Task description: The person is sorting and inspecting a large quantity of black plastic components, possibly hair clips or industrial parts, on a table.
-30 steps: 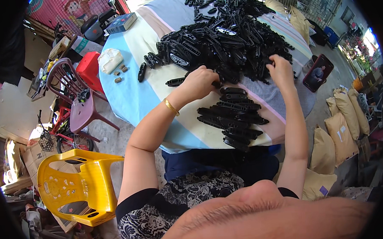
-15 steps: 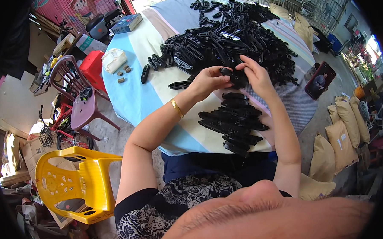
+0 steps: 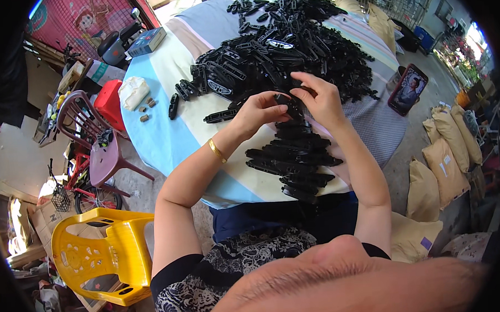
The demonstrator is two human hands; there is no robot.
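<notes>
Both forearms rise from the lower edge and converge over the near half of the round bench (image 3: pixel 166 143). The left hand (image 3: pixel 257 112) is raised slightly above the cloth, wrist bent inward, with a gold bangle (image 3: pixel 217 151) on the forearm; its fingers (image 3: pixel 274 101) curl toward the right hand and pinch one end of a small black plastic part (image 3: pixel 285 100). The right hand (image 3: pixel 321 99) faces it, palm turned to the left, fingers (image 3: pixel 305 78) bent over the top of the same part; the exact contact on that side appears to be a pinch but is partly hidden. The part is held between the two hands, just above a neat stack of black strips (image 3: pixel 295 159) lying on the bench near its front edge. A large loose pile of black parts (image 3: pixel 289 42) covers the bench behind the hands. A phone (image 3: pixel 408 89) stands at the right rim.
</notes>
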